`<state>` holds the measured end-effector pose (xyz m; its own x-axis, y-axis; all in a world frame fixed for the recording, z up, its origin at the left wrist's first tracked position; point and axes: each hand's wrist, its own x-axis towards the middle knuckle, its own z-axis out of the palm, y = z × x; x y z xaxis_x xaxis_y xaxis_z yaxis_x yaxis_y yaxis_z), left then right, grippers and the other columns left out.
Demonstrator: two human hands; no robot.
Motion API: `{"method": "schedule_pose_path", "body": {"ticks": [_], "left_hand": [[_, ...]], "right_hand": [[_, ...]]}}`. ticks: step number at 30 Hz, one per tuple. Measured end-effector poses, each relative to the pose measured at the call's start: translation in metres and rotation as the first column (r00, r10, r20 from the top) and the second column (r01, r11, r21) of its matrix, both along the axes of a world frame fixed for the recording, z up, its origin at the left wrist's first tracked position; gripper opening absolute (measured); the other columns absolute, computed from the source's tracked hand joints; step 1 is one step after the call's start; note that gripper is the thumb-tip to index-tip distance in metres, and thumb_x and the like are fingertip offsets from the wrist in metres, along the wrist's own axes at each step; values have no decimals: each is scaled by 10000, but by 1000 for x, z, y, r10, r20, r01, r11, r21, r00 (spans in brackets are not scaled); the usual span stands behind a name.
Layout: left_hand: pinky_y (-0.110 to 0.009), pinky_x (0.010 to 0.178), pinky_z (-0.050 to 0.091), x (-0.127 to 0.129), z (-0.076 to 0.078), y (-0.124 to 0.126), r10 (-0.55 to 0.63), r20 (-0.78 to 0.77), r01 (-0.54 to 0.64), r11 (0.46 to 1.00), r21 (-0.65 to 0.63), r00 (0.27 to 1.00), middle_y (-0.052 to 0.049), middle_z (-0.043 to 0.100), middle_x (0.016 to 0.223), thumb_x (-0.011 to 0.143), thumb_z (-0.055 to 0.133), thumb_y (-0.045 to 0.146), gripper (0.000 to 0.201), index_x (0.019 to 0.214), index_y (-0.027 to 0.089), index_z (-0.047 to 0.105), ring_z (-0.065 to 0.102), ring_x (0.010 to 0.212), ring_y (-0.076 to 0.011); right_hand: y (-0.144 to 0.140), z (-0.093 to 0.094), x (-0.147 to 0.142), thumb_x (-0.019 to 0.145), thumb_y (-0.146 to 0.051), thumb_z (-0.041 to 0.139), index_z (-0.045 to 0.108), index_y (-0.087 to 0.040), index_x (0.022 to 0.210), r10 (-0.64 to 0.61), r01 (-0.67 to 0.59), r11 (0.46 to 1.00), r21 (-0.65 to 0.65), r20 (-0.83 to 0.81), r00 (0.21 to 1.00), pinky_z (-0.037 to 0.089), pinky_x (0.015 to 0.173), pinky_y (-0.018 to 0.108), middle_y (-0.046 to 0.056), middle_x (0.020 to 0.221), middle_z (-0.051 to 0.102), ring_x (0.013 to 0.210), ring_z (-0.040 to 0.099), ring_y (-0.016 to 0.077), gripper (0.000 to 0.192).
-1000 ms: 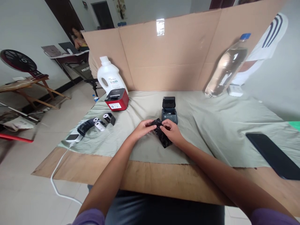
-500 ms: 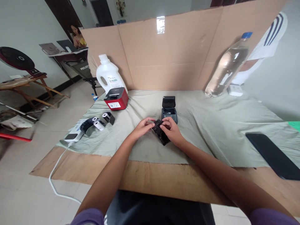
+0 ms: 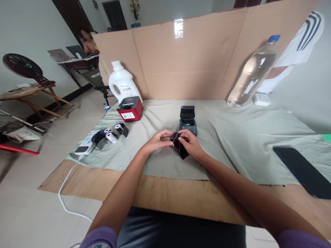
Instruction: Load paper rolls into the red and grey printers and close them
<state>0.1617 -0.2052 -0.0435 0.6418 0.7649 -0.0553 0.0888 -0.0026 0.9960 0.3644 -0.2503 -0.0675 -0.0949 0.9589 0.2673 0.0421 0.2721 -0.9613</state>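
Both hands hold a glossy black plastic packet (image 3: 181,150) above the cloth; what is inside it cannot be made out. My left hand (image 3: 159,141) pinches its upper left side between thumb and fingers. On its upper right side, my right hand (image 3: 190,143) grips with bent fingers and thumb. Just behind the hands stands a small dark grey label printer (image 3: 188,124), its lid raised, partly covered by my right hand. White paper rolls (image 3: 111,137) with dark outer strips lie to the left of my hands.
A red and black printer (image 3: 130,109) stands before a white jug (image 3: 124,82). At far left is a white device (image 3: 84,147) with a cable. A big clear bottle (image 3: 252,74) leans against the cardboard (image 3: 191,65). A black phone (image 3: 301,167) lies right. People are behind the cardboard.
The fingers of my left hand have shifted a little on the black packet, with the thumb lower. The whole view has moved slightly. Both hands keep their hold.
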Motion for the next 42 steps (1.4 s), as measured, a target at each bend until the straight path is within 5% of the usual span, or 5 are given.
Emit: {"method": "schedule_pose_path", "body": {"ticks": [8,24,36,39,42], "left_hand": [[-204,493,506,2,-1,-3,-67,35,68,997,-39,997,-181,450,1492,676,833,317,768,1340,241,455,713,727,-141],[-223,597,460,-5,-13,8,29,64,-21,992,-126,998,-120,723,1024,653,837,386,703,1276,135,631,653,709,-138],[-193,451,324,-2,-3,-3,11,54,3,966,-258,998,-61,682,810,690,787,521,813,1362,132,546,637,572,-132],[-187,448,283,-1,1,-5,4,5,-3,976,-218,1000,-64,672,813,727,744,572,781,1351,136,570,595,578,-114],[-200,525,357,1,5,-6,77,-6,-77,997,-3,997,-86,672,959,779,696,575,717,1349,153,588,563,675,-114]], "right_hand": [[2,0,5,851,-344,588,624,-192,1071,42,-42,999,10,32,999,465,741,311,-4,787,606,739,578,154,269],[0,4,5,901,-349,550,621,-220,1164,112,-117,991,61,74,991,477,760,317,12,841,601,777,575,161,301],[-5,-3,2,924,-268,538,546,-250,1343,-58,-95,939,331,426,903,522,754,353,66,1009,491,806,524,181,420],[-7,-2,2,927,-253,529,561,-238,1289,-118,-65,927,369,454,883,528,814,373,105,1118,486,929,545,216,364],[-7,-3,1,922,-239,527,546,-224,1265,-165,-33,922,386,469,868,511,904,410,130,1202,489,1053,544,253,344]]}}
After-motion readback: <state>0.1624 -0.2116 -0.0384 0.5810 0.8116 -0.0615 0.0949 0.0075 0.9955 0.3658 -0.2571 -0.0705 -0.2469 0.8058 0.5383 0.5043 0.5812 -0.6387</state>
